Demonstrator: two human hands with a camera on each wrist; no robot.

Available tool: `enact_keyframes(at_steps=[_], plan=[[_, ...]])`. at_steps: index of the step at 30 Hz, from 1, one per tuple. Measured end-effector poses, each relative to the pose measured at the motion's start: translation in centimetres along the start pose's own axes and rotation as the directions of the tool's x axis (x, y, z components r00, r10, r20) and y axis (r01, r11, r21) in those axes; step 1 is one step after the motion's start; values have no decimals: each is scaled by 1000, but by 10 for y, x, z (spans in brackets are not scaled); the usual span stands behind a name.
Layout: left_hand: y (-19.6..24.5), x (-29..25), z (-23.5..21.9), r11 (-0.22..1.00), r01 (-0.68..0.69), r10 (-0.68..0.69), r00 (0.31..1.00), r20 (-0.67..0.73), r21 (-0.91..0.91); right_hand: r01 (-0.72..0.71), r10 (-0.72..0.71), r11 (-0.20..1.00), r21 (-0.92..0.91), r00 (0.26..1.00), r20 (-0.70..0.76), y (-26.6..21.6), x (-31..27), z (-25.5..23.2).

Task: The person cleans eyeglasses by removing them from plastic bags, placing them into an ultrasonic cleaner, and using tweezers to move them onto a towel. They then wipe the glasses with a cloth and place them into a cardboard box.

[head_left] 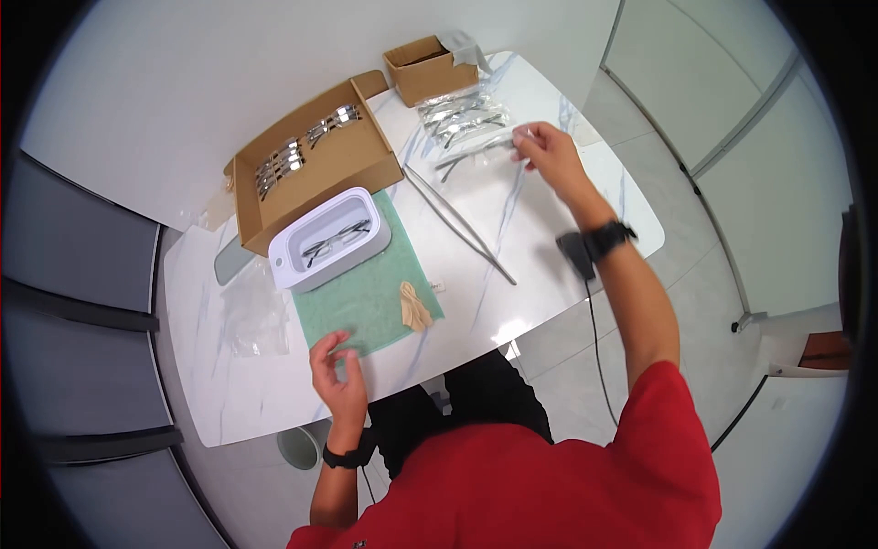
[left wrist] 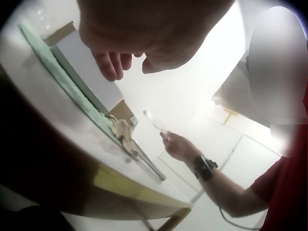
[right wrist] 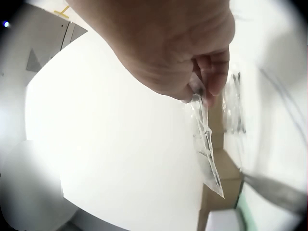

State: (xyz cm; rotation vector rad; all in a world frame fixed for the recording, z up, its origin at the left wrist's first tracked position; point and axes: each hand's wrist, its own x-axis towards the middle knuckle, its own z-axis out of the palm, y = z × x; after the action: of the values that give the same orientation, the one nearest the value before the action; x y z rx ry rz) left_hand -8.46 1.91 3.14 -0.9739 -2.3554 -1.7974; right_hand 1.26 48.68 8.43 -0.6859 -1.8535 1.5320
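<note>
My right hand (head_left: 553, 160) pinches one end of a clear plastic bag (right wrist: 204, 139) above the right part of the table. Dark, thin eyeglasses (head_left: 448, 168) show inside it, pointing left in the head view. Over the front edge of the green cloth (head_left: 361, 316) hovers my left hand (head_left: 338, 375), fingers loosely bent, holding nothing. A pale lavender ultrasonic cleaner (head_left: 352, 263) stands on that cloth, with a pair of eyeglasses (head_left: 337, 240) in its basin. Several bagged eyeglasses (head_left: 462, 114) lie just beyond the right hand.
A shallow cardboard tray (head_left: 357, 174) with several eyeglasses stands behind the cleaner. A small cardboard box (head_left: 425, 82) is at the back. Long tweezers (head_left: 462, 229) lie mid-table, a beige cloth (head_left: 414, 309) on the green one. Clear plastic bags (head_left: 251, 325) lie at left.
</note>
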Motion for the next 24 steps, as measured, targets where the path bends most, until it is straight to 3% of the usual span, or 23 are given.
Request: enact_keyframes(at_steps=[3, 6, 9, 12, 15, 18, 21, 24], plan=[[-6, -13, -19, 976, -57, 64, 998, -25, 212, -115, 118, 985, -131, 993, 14, 25, 55, -17], [-11, -22, -28, 933, -126, 135, 991, -4, 337, -132, 142, 959, -252, 990, 24, 42, 84, -20], [-17, -27, -31, 899, -184, 184, 982, 39, 397, -102, 113, 936, -336, 994, 13, 66, 103, -20], [-17, -26, -30, 883, -222, 216, 974, 61, 415, -129, 134, 831, -541, 991, -29, 65, 102, -13], [-15, -23, -27, 874, -240, 234, 970, 66, 423, -99, -1, 716, -691, 990, -143, 70, 102, -9], [-13, -23, -28, 865, -231, 225, 972, 66, 446, -66, -105, 685, -725, 976, -188, 69, 95, -6], [-15, -23, -27, 867, -225, 226, 973, 51, 445, 160, -405, 536, -829, 910, -86, 74, 84, -1], [-15, -23, -28, 855, -237, 218, 971, 94, 461, 368, -492, 495, -787, 865, 95, 59, 66, 11]])
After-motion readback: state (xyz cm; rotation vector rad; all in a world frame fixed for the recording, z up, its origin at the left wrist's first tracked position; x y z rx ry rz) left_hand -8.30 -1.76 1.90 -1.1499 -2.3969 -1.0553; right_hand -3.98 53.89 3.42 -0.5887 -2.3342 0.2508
